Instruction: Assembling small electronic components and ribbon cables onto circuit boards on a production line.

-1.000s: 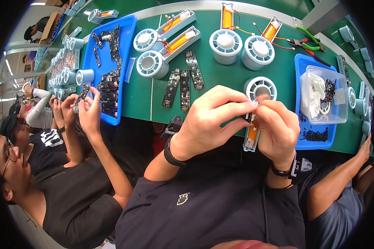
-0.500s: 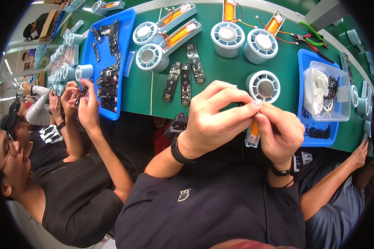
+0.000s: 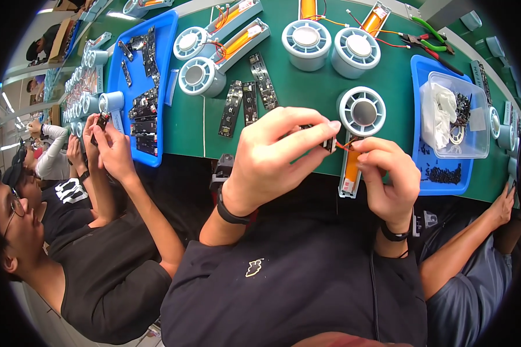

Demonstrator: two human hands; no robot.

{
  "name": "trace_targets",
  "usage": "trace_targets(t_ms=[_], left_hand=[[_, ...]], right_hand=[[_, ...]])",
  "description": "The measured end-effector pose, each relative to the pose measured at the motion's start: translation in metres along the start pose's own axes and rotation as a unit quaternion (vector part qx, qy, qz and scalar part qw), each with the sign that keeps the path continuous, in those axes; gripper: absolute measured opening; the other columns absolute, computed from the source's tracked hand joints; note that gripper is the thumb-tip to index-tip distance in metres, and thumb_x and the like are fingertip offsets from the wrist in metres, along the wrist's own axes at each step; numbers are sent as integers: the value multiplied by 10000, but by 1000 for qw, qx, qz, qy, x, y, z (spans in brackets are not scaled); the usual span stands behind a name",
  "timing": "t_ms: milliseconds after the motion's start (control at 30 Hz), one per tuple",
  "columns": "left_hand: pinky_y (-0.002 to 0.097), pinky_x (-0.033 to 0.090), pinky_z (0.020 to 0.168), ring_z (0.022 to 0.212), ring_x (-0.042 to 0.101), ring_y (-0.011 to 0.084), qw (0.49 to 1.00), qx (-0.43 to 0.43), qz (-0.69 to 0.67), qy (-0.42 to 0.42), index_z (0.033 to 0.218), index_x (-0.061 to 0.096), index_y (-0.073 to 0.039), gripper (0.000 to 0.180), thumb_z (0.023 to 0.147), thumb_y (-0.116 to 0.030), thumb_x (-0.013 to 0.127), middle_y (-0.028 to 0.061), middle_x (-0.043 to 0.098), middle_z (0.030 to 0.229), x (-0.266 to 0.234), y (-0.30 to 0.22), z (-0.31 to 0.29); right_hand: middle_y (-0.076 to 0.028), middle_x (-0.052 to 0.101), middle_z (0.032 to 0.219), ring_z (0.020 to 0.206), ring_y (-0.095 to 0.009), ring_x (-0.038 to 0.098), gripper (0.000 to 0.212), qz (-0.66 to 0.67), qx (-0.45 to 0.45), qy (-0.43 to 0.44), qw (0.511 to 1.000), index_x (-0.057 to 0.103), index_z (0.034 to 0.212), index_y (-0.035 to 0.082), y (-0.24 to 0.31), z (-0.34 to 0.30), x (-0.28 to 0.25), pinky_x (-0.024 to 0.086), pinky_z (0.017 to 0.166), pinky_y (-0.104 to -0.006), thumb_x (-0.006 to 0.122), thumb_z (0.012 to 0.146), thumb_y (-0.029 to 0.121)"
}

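In our left hand (image 3: 275, 157) we pinch a black circuit board (image 3: 331, 144); to its right, our right hand (image 3: 392, 178) pinches thin wires (image 3: 345, 146) by an orange battery (image 3: 352, 169).

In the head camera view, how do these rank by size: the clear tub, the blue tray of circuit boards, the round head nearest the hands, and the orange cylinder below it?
1. Blue tray
2. Clear tub
3. Round head
4. Orange cylinder, judged by its visible part

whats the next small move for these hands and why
Perhaps check that the wires are seated in the circuit board: the left hand holds the board, the right hand pinches the wires, and the join is too small to judge.
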State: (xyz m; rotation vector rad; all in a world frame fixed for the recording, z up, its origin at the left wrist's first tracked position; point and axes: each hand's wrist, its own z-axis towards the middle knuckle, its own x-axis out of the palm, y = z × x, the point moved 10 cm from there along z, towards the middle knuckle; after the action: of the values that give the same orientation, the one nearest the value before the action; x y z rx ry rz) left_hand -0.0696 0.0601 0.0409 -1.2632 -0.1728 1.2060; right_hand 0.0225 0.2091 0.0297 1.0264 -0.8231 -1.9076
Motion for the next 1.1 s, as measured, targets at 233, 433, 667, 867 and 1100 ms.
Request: trace_targets(t_ms=[233,433,667,867,1100], left_hand=[[420,565,862,967,684,265,992,65,25,102,1139,783,-68,468,687,23,866,77,728,1055,17,-15,3],[433,583,887,999,701,284,993,53,-32,100,1191,753,-41,464,741,13,852,114,715,1084,25,-15,3],[351,624,899,1034,719,243,972,-138,-138,132,1316,659,0,475,860,46,785,143,690,1152,44,7,-7],[326,638,847,1013,725,214,970,-114,-166,140,1310,657,14,442,884,51,769,142,682,1165,45,5,-4],[305,645,809,1002,734,221,967,-113,-186,135,1303,652,38,389,924,46,736,150,669,1182,45,5,-4]], right_hand=[[-126,743,907,705,-226,688,250,-60,-40,-43,997,724,928,-10,6,2,-1,550,612,-302,766,725,-150],[-145,738,925,742,-224,681,243,-121,-26,-49,991,738,1015,-27,6,0,-5,563,645,-307,752,806,-150],[-133,741,929,724,-211,652,215,-112,-8,-65,992,729,989,-29,0,-4,-9,533,629,-301,758,808,-140],[-129,741,923,734,-213,646,195,-73,-7,-65,995,711,941,-13,0,0,-6,498,627,-299,759,797,-136],[-124,737,905,697,-228,635,236,-137,-44,-66,987,697,936,-4,8,3,-4,483,599,-302,769,757,-140]])
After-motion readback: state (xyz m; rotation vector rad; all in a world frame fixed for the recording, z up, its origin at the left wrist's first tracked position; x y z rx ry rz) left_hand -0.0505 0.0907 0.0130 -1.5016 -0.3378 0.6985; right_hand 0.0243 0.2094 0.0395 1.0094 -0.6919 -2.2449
